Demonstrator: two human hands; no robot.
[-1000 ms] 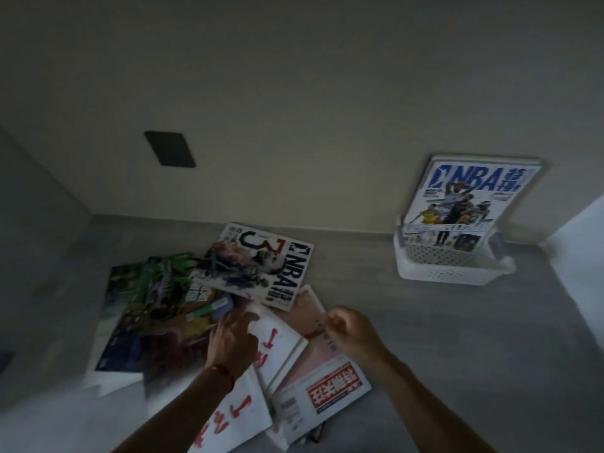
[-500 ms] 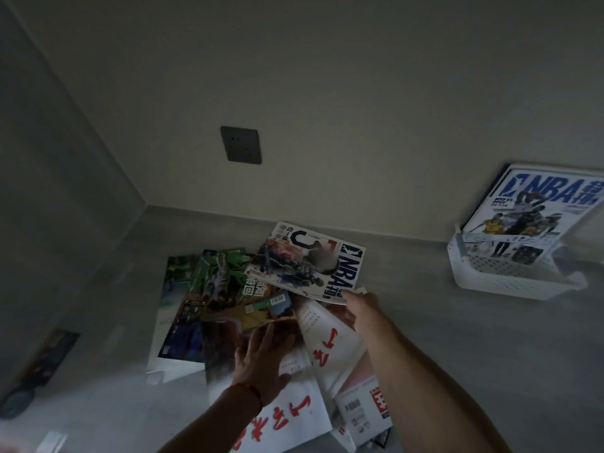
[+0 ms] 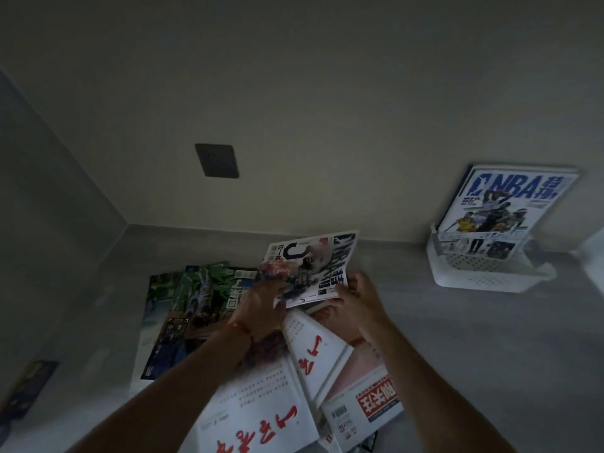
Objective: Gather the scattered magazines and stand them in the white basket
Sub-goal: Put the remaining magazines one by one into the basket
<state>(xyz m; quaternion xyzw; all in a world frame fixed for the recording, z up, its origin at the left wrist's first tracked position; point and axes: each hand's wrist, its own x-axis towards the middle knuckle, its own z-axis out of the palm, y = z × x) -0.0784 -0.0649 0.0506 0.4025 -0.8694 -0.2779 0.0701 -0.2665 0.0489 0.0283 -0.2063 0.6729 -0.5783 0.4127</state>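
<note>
Magazines lie scattered over a grey surface (image 3: pixel 457 371) in dim light, seen from the head camera. Furthest left of the fingers, a green-covered magazine (image 3: pixel 209 289) is spread flat over other dark covers. The left hand (image 3: pixel 258 305), with a red cord (image 3: pixel 240 328) worn at its wrist, is closed on the left edge of a basketball magazine (image 3: pixel 310 263); the fingertips are hidden beneath the cover. That magazine is held tilted, its far edge raised clear of the pile. The right hand (image 3: pixel 356 305) is curled around its lower right corner, thumb on top, so the cover is gripped from both sides. Below and nearer than both sets of fingers, white magazines with red brush characters (image 3: pixel 261 416) are fanned out, and a magazine with a red banner (image 3: pixel 369 403) lies just right of them. Well to the right of the right-hand fingers, a white basket (image 3: pixel 470 273) stands against the wall (image 3: pixel 327 109), with a blue magazine (image 3: pixel 503 204) propped upright inside it and leaning back on the wall.
</note>
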